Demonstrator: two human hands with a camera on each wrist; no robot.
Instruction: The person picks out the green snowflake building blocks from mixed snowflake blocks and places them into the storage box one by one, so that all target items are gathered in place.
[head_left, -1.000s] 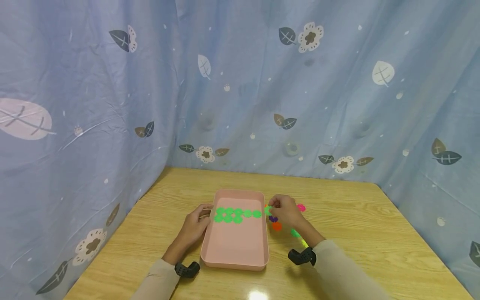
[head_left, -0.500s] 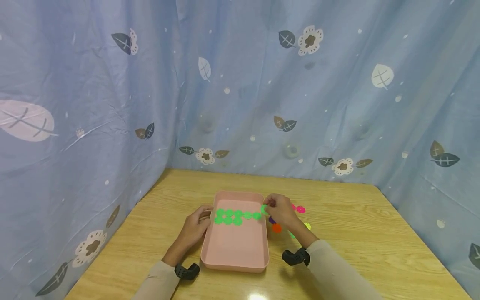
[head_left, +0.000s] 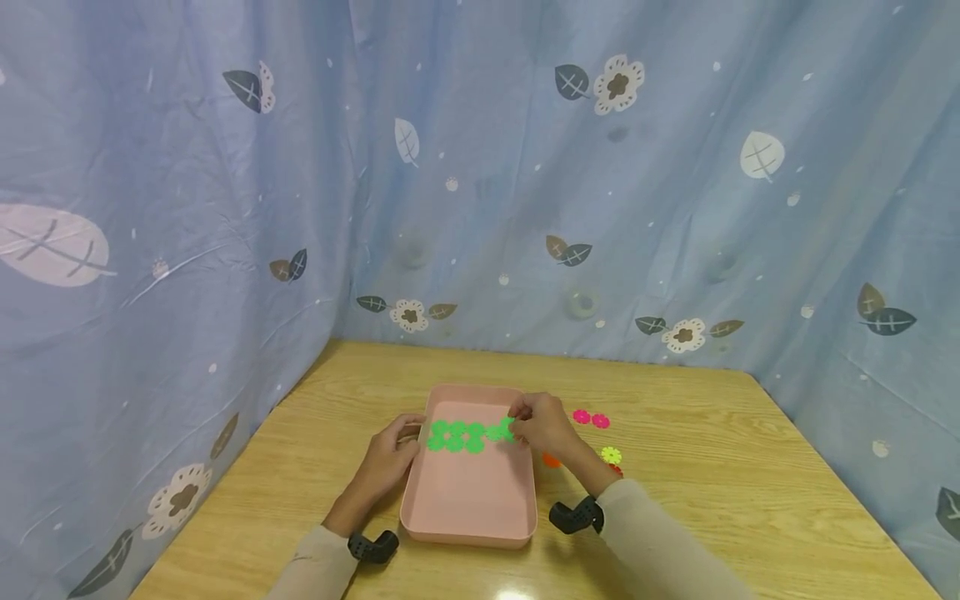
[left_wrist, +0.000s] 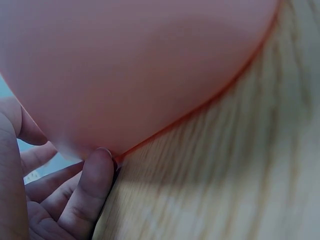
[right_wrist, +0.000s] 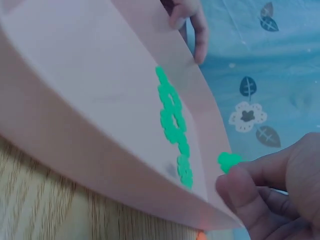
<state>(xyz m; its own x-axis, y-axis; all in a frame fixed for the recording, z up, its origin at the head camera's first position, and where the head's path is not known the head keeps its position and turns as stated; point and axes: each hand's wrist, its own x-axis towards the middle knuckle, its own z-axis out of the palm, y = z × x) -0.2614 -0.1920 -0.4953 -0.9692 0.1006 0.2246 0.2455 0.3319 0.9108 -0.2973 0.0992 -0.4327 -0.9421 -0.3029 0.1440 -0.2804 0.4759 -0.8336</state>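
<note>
My right hand is over the right side of the pink tray, pinching a green flower-shaped piece between thumb and fingers. In the right wrist view this piece is raised above the tray floor. Several matching green flower pieces lie in the tray's far half, in two rows that touch one another. At the tray's left wall, my left hand rests from outside. Its thumb touches the low part of the wall in the left wrist view, and the other fingers reach up near the rim.
Right of the tray on the wooden table lie two pink flower pieces, a yellow one and an orange one. A red piece shows partly behind the right forearm. A blue patterned curtain surrounds the table.
My right hand has moved left with the green flower piece, from beside the tray to over its right side. Pieces on the table have come into view behind it. The left hand stays put.
</note>
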